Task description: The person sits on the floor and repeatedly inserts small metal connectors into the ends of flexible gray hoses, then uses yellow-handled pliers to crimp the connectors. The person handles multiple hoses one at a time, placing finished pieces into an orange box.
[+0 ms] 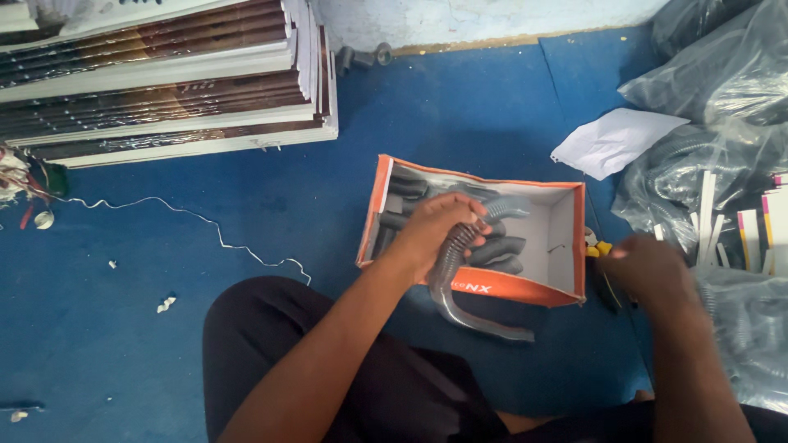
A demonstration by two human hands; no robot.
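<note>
My left hand (433, 230) grips a curved grey corrugated hose piece (460, 299) over the near edge of an orange and white cardboard box (566, 246). Several similar dark hose pieces (410, 190) lie inside the box at its left side. My right hand (652, 267) is blurred, to the right of the box, reaching toward clear plastic bags of grey corrugated tubing (722, 148). I cannot tell whether it holds anything. Yellow-handled pliers (597, 248) lie between the box and my right hand.
A stack of flat white-edged boards (164, 82) lies at the top left on the blue floor (460, 115). A thin white wire (213, 230) trails across the floor. A white paper sheet (616, 141) rests by the bags. My dark-trousered knee (279, 344) is at the bottom.
</note>
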